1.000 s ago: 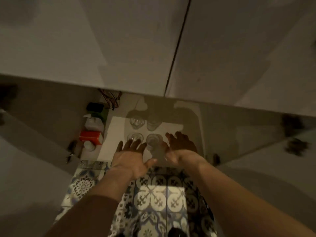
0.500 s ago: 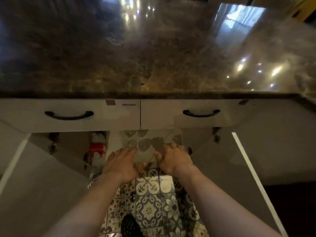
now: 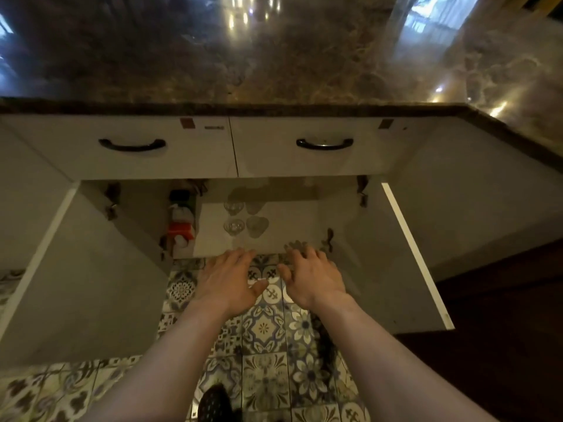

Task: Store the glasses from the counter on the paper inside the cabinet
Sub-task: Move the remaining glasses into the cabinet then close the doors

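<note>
Presently: four glasses [image 3: 245, 219] stood on paper [image 3: 283, 229] inside open cabinet [image 3: 344, 220] | left hand [image 3: 227, 281], right hand [image 3: 313, 280] grip apart, empty | surface [image 3: 274, 56] bare; storing judged complete | next: shut doors.

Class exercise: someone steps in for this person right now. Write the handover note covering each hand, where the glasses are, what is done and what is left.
Left hand: open, empty, over the floor tiles in front of the cabinet.
Right hand: open, empty, beside it.
Glasses: four clear ones stand in a two-by-two group on the paper inside the cabinet; dim light blurs detail.
Cabinet doors: both open.
Counter: no glasses show on the part in view.
Done: four glasses stored.
Left: check the unseen counter for more glasses.
</note>
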`<state>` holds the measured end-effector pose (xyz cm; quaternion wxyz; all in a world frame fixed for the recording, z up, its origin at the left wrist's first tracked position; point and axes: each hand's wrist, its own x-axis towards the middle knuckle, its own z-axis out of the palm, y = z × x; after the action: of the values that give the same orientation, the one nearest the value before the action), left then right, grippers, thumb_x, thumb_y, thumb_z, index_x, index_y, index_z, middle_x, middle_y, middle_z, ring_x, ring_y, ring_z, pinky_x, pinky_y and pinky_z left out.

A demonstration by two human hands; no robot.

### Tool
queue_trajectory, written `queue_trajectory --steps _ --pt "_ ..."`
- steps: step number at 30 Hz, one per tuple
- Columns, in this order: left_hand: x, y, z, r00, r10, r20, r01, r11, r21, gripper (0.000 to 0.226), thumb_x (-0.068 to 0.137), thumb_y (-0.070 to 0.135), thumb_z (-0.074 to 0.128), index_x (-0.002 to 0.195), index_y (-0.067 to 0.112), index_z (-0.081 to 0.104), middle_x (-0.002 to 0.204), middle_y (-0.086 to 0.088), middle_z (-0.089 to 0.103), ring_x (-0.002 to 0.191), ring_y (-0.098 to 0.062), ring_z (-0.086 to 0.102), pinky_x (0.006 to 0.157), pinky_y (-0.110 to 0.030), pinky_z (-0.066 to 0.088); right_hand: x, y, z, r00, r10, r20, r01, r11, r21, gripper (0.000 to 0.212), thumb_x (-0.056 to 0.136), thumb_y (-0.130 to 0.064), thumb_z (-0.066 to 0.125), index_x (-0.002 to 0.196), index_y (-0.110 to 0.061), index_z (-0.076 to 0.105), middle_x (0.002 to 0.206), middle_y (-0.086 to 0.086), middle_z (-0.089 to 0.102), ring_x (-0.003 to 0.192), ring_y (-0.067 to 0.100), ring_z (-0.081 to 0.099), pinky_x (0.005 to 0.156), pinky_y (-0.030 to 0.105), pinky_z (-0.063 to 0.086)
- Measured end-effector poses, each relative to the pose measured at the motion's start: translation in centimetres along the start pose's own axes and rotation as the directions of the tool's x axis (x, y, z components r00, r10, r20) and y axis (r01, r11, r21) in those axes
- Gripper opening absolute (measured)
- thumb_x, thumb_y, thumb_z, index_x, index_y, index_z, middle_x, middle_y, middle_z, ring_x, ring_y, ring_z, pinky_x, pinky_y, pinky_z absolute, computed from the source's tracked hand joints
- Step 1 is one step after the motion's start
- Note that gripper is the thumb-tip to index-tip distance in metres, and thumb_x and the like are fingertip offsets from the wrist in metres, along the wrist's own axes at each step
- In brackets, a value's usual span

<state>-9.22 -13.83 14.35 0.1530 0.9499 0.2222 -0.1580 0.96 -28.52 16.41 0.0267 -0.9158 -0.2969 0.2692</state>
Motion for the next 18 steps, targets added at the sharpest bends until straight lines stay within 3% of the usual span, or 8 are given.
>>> queue_trajectory --steps 10,12,15,18 --pt "-5.6 -2.6 3.4 0.999 0.033 -0.044 -0.036 0.997 -0.067 0.077 0.090 0.066 0.044 0.154 0.034 0.015 0.162 0.002 0.020 0.146 -0.025 0.019 0.116 -0.043 0.018 -5.9 -0.8 4.7 0.999 -0.034 -0.042 0.037 0.998 0.059 0.058 0.104 -0.053 0.027 0.154 -0.024 0.030 0.157 0.010 0.034 0.140 0.034 0.035 0.109 0.052 0.039" --pt "-7.0 -4.2 4.0 0.997 0.039 -0.069 -0.044 0.996 -0.078 0.076 0.090 0.065 0.044 0.153 0.033 0.018 0.161 0.001 0.022 0.145 -0.024 0.022 0.116 -0.043 0.021 -6.6 -1.6 5.8 0.997 -0.047 -0.060 0.050 0.997 0.051 0.055 0.104 -0.052 0.028 0.152 -0.025 0.032 0.154 0.009 0.038 0.137 0.033 0.038 0.106 0.052 0.041" --pt "-9.2 -7.0 4.6 0.997 0.014 -0.080 -0.023 0.994 -0.110 0.074 0.091 0.062 0.047 0.153 0.029 0.023 0.159 -0.001 0.028 0.142 -0.025 0.028 0.115 -0.044 0.027 -7.5 -2.6 7.1 0.997 -0.069 -0.038 0.072 0.993 0.094 0.058 0.103 -0.055 0.028 0.155 -0.029 0.028 0.161 0.008 0.030 0.144 0.033 0.032 0.113 0.051 0.036" --pt "-11.4 -11.1 4.1 0.987 -0.078 -0.138 0.052 0.981 -0.184 0.064 0.092 0.058 0.050 0.147 0.030 0.032 0.151 -0.003 0.042 0.131 -0.025 0.043 0.105 -0.045 0.037 -7.9 -1.0 7.1 0.999 -0.003 -0.052 0.012 0.985 0.171 0.057 0.100 -0.057 0.036 0.153 -0.036 0.030 0.160 0.004 0.032 0.142 0.028 0.037 0.113 0.047 0.038"
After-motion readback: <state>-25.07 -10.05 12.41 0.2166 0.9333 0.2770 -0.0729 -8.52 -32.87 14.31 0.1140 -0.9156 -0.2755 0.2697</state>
